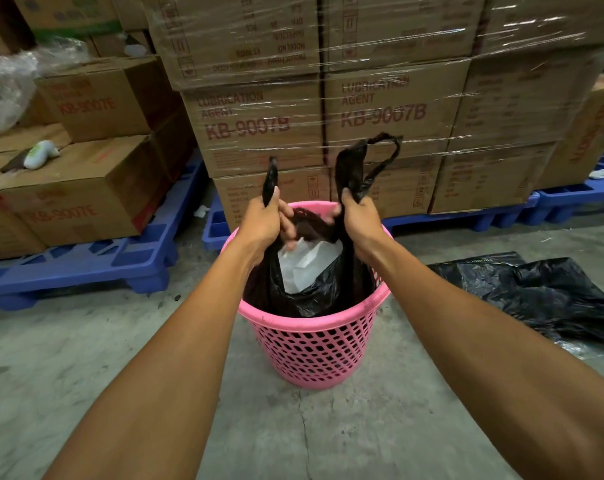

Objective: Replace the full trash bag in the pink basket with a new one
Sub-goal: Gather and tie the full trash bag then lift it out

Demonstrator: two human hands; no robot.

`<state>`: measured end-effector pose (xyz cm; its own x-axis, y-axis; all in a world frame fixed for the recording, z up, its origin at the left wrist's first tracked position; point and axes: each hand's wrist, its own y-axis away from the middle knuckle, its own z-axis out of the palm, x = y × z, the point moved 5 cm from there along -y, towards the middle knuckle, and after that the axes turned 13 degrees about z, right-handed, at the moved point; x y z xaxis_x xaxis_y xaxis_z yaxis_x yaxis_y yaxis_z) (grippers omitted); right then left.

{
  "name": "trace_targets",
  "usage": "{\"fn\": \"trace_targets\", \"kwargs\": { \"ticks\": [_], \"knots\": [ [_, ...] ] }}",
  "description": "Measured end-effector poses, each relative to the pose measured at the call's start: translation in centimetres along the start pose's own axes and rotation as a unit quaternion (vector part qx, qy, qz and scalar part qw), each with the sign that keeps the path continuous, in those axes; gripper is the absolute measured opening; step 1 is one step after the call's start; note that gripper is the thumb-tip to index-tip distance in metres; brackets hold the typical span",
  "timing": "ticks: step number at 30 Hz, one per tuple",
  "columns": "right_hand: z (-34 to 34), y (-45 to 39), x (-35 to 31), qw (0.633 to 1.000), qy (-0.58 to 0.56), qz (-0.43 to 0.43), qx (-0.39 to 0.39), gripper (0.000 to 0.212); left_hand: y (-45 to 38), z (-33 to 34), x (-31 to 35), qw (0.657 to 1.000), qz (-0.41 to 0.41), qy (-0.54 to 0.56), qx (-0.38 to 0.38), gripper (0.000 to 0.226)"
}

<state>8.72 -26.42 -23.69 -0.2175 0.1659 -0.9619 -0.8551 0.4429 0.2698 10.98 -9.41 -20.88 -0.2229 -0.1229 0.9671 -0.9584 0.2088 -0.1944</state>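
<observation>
A pink perforated basket (314, 348) stands on the concrete floor in the middle of the view. Inside it sits a black trash bag (311, 292) with white paper waste (307, 268) showing through its mouth. My left hand (264, 221) is closed around the bag's left handle, which sticks up above my fist. My right hand (357, 216) grips the right handle, whose loop rises above it. Both hands are over the basket's far rim. A second black bag (536, 292) lies spread flat on the floor to the right.
Stretch-wrapped cardboard boxes (328, 109) are stacked on blue plastic pallets (85, 268) right behind the basket and to the left. A white bottle (40, 154) lies on a left box. Bare cracked concrete floor (68, 358) surrounds the basket in front.
</observation>
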Motion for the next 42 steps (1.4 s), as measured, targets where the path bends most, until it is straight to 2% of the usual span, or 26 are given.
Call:
{"fn": "trace_targets", "kwargs": {
  "ticks": [3,4,6,8,10,13,15,17,19,21,23,25,27,30,34,38,42],
  "knots": [
    [0.6,-0.9,1.1,0.997,0.073,0.022,-0.016,0.024,-0.2,0.5,-0.6,0.998,-0.014,-0.055,-0.023,0.036],
    [0.9,-0.7,1.2,0.993,0.113,0.016,-0.03,0.019,-0.2,0.9,-0.6,0.998,-0.025,-0.044,-0.047,0.042],
    [1.6,0.4,0.8,0.989,0.125,0.008,-0.075,0.01,-0.1,1.8,-0.7,0.992,-0.059,0.034,-0.108,0.07],
    [2.5,1.2,0.7,0.989,0.082,0.049,-0.113,0.019,0.2,2.6,-0.6,0.978,-0.082,0.115,-0.152,0.071],
    [2.6,0.7,1.0,0.992,0.051,0.079,-0.089,0.034,0.1,2.4,-1.0,0.977,-0.1,0.141,-0.122,0.068],
    [2.2,-0.4,1.1,0.992,0.119,0.013,-0.037,0.042,-0.3,1.6,-1.6,0.986,-0.103,0.121,-0.059,0.048],
    [1.8,-0.5,1.3,0.988,0.153,-0.022,-0.011,0.039,-0.2,1.6,-1.7,0.987,-0.108,0.107,-0.06,0.035],
    [1.6,-0.4,1.5,0.988,0.148,-0.04,-0.004,0.036,0.2,2.0,-1.8,0.985,-0.11,0.104,-0.087,0.032],
    [1.8,-0.4,1.4,0.993,0.115,-0.035,-0.019,0.028,0.5,2.4,-2.0,0.982,-0.106,0.106,-0.115,0.031],
    [1.7,-0.5,1.5,1.0,0.006,0.009,-0.021,0.03,0.5,2.7,-2.2,0.982,-0.08,0.12,-0.122,0.02],
    [1.0,-0.8,1.8,0.989,-0.132,0.059,0.021,0.024,0.4,2.8,-2.1,0.979,-0.05,0.163,-0.109,0.016],
    [0.6,-1.2,2.0,0.978,-0.191,0.073,0.044,0.019,0.3,2.9,-2.3,0.975,-0.05,0.195,-0.093,0.022],
    [0.9,-1.1,1.9,0.982,-0.178,0.057,0.014,0.017,0.4,3.1,-2.4,0.974,-0.073,0.196,-0.089,0.029],
    [2.1,0.1,1.5,0.991,-0.11,0.014,-0.072,0.008,0.5,3.8,-2.5,0.981,-0.076,0.151,-0.1,0.031],
    [3.1,0.9,1.1,0.987,-0.045,-0.027,-0.149,0.022,0.1,3.4,-2.6,0.983,-0.097,0.152,-0.03,0.036],
    [3.3,1.2,1.2,0.973,0.006,-0.033,-0.229,0.018,-0.1,2.6,-2.7,0.982,-0.11,0.151,0.009,0.03],
    [3.6,2.1,1.3,0.952,-0.057,-0.026,-0.299,0.023,-0.4,2.1,-2.8,0.981,-0.119,0.114,0.103,0.023]
  ]
}}
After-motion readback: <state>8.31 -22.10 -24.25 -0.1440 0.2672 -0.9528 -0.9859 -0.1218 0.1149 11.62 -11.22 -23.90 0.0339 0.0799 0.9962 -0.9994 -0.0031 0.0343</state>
